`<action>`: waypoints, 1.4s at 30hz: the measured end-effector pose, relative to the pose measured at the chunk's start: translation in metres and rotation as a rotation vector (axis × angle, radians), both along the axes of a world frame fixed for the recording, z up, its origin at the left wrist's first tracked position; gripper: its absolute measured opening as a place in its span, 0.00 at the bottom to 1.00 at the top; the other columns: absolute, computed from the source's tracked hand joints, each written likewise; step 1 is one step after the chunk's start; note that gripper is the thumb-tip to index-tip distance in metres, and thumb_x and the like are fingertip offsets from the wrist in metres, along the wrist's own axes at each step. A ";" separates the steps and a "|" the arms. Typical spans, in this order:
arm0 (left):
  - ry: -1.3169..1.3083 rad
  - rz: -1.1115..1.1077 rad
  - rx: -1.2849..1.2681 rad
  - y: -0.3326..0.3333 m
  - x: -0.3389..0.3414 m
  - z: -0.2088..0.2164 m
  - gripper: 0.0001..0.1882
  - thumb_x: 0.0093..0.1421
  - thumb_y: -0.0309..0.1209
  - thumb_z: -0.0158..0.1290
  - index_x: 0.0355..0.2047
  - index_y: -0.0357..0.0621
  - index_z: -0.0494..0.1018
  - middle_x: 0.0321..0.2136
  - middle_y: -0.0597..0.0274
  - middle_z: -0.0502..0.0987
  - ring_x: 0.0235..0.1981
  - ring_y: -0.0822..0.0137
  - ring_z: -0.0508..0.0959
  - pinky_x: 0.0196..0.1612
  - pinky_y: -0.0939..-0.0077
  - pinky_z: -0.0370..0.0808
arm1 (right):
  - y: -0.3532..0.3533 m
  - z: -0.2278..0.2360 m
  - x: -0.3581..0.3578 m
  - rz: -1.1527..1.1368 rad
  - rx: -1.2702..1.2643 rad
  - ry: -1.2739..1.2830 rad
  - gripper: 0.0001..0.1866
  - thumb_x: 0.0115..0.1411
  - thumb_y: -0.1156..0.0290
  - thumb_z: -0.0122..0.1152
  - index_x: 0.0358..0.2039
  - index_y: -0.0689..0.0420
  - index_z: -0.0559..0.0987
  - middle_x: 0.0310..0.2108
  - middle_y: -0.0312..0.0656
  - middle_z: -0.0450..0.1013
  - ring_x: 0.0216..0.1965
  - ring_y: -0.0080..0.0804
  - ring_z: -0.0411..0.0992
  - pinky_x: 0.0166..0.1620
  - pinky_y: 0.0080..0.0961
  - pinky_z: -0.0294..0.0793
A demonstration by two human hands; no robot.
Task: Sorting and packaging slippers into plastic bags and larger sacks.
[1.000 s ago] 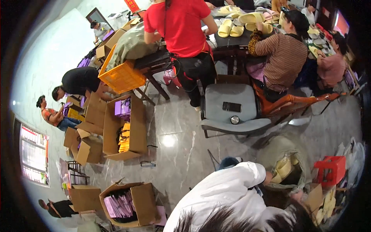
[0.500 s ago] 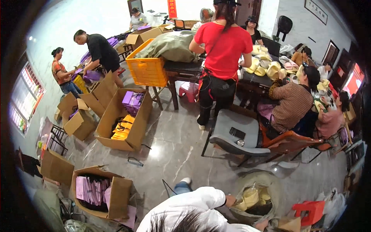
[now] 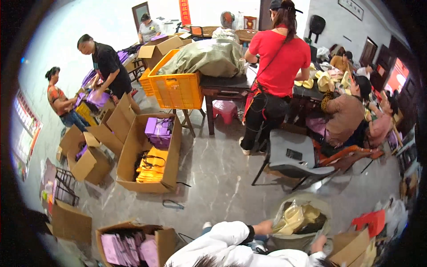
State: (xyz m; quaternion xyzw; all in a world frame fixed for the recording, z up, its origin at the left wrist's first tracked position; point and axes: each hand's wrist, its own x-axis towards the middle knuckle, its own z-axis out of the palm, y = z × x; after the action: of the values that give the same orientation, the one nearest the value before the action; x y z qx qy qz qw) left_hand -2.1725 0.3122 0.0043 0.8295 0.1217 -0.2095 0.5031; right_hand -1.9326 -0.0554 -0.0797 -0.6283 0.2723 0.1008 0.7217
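Note:
At the lower right stands a greyish, wide-mouthed sack with pale yellow slippers in clear plastic and something dark inside. My left hand, coming out of a white sleeve with a dark cuff, is closed on the left side of the sack's rim. Lower down, my right hand grips the sack's right edge; its fingers are small and partly blurred. Both white sleeves enter from the lower edge, with strands of dark hair at the bottom.
A carton and a red plastic stool stand right of the sack. Lower left, another carton holds lilac packs. A grey chair bears a phone. Beyond, a person in red stands at the table; others work around.
My right hand has come further into view beside the sack. The view has shifted, so cartons and chair sit lower. The person in red has turned slightly.

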 end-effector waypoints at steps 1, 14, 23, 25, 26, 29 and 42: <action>0.032 0.058 0.010 0.018 -0.028 -0.016 0.21 0.47 0.43 0.49 0.33 0.37 0.72 0.34 0.44 0.74 0.35 0.49 0.73 0.37 0.63 0.69 | 0.062 0.033 -0.036 0.041 -0.023 0.106 0.10 0.51 0.69 0.46 0.24 0.61 0.72 0.25 0.39 0.68 0.27 0.34 0.65 0.32 0.32 0.65; 0.191 0.303 -0.128 0.133 -0.112 0.022 0.35 0.45 0.59 0.47 0.31 0.32 0.70 0.21 0.53 0.74 0.18 0.61 0.74 0.16 0.72 0.70 | 0.187 0.077 -0.219 0.396 -0.344 -0.104 0.07 0.47 0.72 0.50 0.24 0.63 0.71 0.25 0.42 0.68 0.27 0.32 0.64 0.32 0.31 0.64; 0.168 0.583 -0.267 0.187 -0.126 0.036 0.11 0.42 0.28 0.47 0.26 0.34 0.70 0.12 0.57 0.70 0.11 0.64 0.71 0.11 0.71 0.66 | 0.224 0.102 -0.224 0.690 -0.725 -0.298 0.10 0.44 0.71 0.50 0.17 0.67 0.68 0.17 0.49 0.67 0.21 0.42 0.64 0.30 0.39 0.62; 0.119 0.482 -0.288 0.210 -0.120 0.042 0.09 0.41 0.26 0.45 0.24 0.34 0.70 0.10 0.57 0.69 0.10 0.65 0.70 0.11 0.71 0.65 | 0.224 0.091 -0.219 0.736 -0.855 -0.287 0.11 0.44 0.70 0.50 0.20 0.68 0.70 0.19 0.48 0.67 0.24 0.43 0.64 0.31 0.37 0.62; 0.127 0.497 -0.295 0.222 -0.122 0.041 0.09 0.41 0.26 0.45 0.24 0.34 0.70 0.10 0.57 0.69 0.10 0.65 0.70 0.11 0.71 0.65 | 0.240 0.096 -0.225 0.754 -0.858 -0.284 0.11 0.44 0.70 0.50 0.20 0.68 0.70 0.19 0.48 0.67 0.24 0.43 0.64 0.31 0.37 0.62; 0.070 0.437 -0.352 0.266 -0.122 0.046 0.08 0.42 0.25 0.45 0.24 0.36 0.70 0.09 0.61 0.67 0.09 0.68 0.68 0.11 0.72 0.63 | 0.298 0.124 -0.249 0.617 -0.794 -0.305 0.12 0.44 0.70 0.50 0.22 0.69 0.70 0.21 0.49 0.67 0.25 0.42 0.65 0.32 0.37 0.63; -0.262 0.528 -0.547 0.537 -0.022 0.075 0.16 0.45 0.20 0.38 0.33 0.42 0.71 0.16 0.62 0.71 0.14 0.71 0.68 0.15 0.72 0.65 | 0.609 0.169 -0.260 0.318 -0.361 -0.108 0.12 0.48 0.68 0.52 0.27 0.65 0.66 0.27 0.40 0.65 0.26 0.29 0.64 0.29 0.29 0.64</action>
State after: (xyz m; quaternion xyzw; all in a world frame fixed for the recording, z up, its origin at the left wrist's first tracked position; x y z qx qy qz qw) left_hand -2.1940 0.8488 0.0792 0.6250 0.2051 0.0099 0.7531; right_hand -2.1927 0.5532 0.0895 -0.7864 0.1447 0.1294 0.5865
